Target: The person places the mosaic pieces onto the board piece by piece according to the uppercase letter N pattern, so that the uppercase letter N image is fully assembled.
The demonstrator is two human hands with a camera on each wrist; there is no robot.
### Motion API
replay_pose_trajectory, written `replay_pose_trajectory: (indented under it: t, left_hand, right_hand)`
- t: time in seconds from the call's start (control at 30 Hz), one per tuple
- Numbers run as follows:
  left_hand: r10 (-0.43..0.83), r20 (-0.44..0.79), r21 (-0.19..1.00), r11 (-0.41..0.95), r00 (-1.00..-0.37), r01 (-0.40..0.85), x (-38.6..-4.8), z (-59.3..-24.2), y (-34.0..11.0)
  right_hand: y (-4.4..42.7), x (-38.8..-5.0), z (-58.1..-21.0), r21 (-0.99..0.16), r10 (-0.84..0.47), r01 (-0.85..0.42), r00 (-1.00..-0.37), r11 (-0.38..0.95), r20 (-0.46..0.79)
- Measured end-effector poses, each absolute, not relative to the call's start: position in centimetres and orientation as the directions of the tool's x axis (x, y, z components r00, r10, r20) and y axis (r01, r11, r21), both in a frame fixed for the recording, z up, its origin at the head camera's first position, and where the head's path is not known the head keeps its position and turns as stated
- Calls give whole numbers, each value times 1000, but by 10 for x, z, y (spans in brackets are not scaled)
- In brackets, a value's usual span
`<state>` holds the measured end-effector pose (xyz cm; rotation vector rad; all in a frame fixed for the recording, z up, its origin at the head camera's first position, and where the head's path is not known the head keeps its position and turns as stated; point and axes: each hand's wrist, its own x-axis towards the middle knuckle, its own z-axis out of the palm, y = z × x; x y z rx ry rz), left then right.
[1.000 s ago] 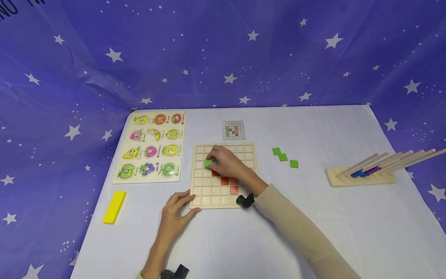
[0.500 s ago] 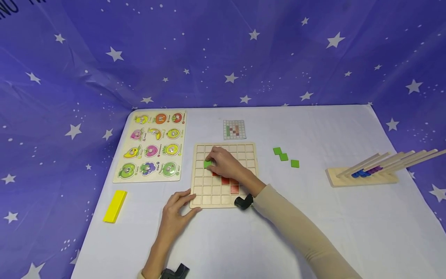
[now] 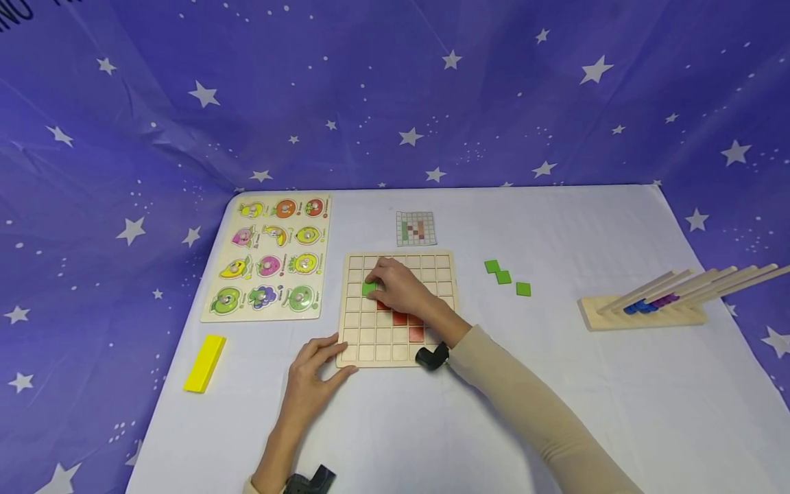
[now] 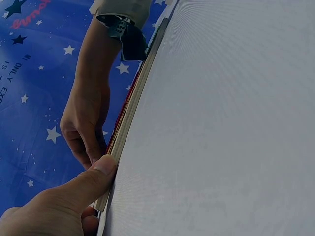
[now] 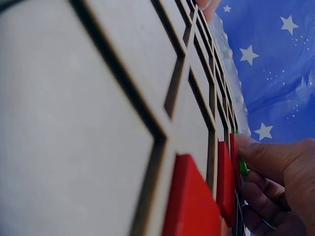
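Relative to the earlier frame, the head view has drifted slightly; both hands keep their places. The right hand (image 3: 398, 285) pinches a green tile (image 3: 369, 289) at the second column from the left, third row from the far edge, of the gridded board (image 3: 366, 353). The left hand (image 3: 313, 376), thumb and fingers spread, touches the board's near left corner. Red tiles (image 3: 400, 319) step diagonally near and right; loose green tiles (image 3: 503, 277) lie right, a pattern card (image 3: 416, 228) far
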<state>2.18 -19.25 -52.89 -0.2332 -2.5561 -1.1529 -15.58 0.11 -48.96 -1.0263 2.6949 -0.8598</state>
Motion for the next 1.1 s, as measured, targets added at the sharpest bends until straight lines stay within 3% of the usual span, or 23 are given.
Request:
replay_pose_trajectory:
  t: [0.5, 1.1]
  left_hand:
    - [4, 348, 697, 668, -938, 261, 25, -531, -192]
    - [7, 345, 702, 662, -939, 263, 23, -527, -191]
  right_hand:
    - [14, -151, -482, -545, -671, -615, -731, 570, 124]
    - [128, -159, -484, -591, -475, -503, -852, 631, 218]
